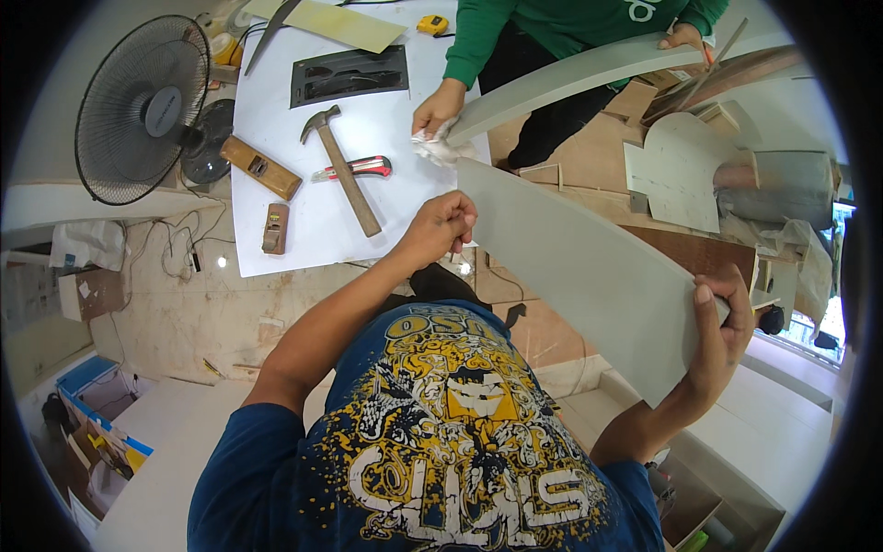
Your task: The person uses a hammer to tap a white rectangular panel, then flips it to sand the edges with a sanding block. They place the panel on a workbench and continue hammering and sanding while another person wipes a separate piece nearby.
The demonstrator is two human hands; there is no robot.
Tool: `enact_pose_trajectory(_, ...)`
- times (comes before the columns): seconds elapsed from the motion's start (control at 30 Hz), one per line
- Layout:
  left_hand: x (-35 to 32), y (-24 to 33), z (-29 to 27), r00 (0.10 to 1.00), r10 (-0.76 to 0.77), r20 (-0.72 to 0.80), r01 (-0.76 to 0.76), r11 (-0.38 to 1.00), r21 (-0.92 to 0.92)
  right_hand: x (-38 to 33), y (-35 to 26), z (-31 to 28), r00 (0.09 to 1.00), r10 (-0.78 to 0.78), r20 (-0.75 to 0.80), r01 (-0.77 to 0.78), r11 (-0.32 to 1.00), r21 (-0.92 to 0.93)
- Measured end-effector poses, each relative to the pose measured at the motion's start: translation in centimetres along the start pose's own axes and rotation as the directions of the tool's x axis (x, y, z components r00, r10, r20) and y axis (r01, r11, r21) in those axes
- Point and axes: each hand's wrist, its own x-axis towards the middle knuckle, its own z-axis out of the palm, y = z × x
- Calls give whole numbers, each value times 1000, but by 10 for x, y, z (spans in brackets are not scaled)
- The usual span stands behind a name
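A long grey-white board (579,267) slants from the table edge down to the right in front of me. My right hand (722,317) grips its right edge near the lower end, with the thumb on the face. My left hand (443,224) is beside the board's upper left edge, fingers curled into a pinch; what they hold, if anything, is hidden. Across the table, a person in a green sleeve steadies another long grey-white strip (589,78) with one hand and presses a white cloth (441,145) to its near end with the other.
On the white table (267,221) lie a claw hammer (342,170), a red utility knife (368,167), two wooden planes (261,168), a black tray (349,75) and a yellow tape measure (432,25). A fan (147,110) stands left; a cardboard-covered floor and cables lie around.
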Motion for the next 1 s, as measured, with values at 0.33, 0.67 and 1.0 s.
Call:
enact_pose_trajectory(0.33,-13,127,96,415,876,246,-854,281,438,-20,-32,43,999,-25,34,9,910,415)
enact_pose_trajectory(0.67,54,73,53,572,712,407,-820,503,272,-26,-29,34,996,-55,70,26,934,355)
enact_pose_trajectory(1.0,77,-44,-75,589,534,-607,-224,829,512,-24,-30,37,993,-70,96,25,910,413)
